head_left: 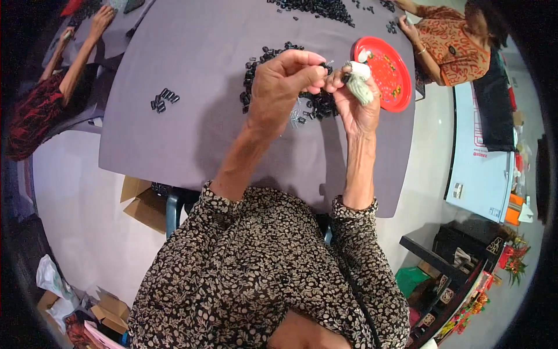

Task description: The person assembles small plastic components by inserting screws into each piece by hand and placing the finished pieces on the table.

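Note:
My left hand [279, 84] is closed in a pinch over the grey table [192, 70]. Between its thumb and forefinger sits a small black piece [327, 67] with a thin, clear-looking tip. Close beside it, my right hand [359, 110] is curled, its fingers partly covered by a whitish wrap [360, 84]. Something dark shows at those fingertips, too small to name. Under and around both hands lies a pile of small black cylindrical parts [319, 104]. Several thin clear pieces [297, 116] lie at the pile's near edge.
A red round tray [401, 99] stands right of my right hand. Several black parts [165, 99] lie apart at left; a larger black heap [319, 9] is at the far edge. Other people's hands [102, 20] work at left and right. An open cardboard box [145, 209] sits below the table.

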Available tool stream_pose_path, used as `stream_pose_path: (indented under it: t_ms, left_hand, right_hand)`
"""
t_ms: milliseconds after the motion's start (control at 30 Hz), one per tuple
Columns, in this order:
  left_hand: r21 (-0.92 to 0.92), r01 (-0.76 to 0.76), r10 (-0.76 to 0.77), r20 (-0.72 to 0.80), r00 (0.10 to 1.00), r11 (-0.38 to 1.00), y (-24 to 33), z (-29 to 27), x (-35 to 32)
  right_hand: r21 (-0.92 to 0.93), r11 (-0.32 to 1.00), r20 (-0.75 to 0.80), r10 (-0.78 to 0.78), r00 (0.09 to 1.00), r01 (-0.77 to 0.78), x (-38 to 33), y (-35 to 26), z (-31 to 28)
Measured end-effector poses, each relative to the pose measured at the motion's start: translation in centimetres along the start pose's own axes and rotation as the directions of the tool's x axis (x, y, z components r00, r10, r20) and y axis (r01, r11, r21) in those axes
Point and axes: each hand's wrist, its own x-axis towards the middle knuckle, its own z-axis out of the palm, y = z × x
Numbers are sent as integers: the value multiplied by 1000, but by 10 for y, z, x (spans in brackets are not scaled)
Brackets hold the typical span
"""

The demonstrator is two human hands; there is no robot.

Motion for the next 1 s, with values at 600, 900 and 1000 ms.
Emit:
stream_pose_path:
  t_ms: [600, 900, 1000]
  left_hand:
    - [13, -31, 30, 72, 997, 999, -2, 20, -8]
    - [84, -85, 82, 44, 996, 993, -6, 25, -11]
    - [108, -79, 76, 30, 997, 991, -5, 25, -11]
  right_hand:
    - [-395, 909, -49, -166, 985, 133, -18, -34, 23]
    - [-5, 993, 8, -115, 993, 115, -8, -23, 18]
    - [-40, 985, -35, -167, 985, 165, -6, -22, 22]
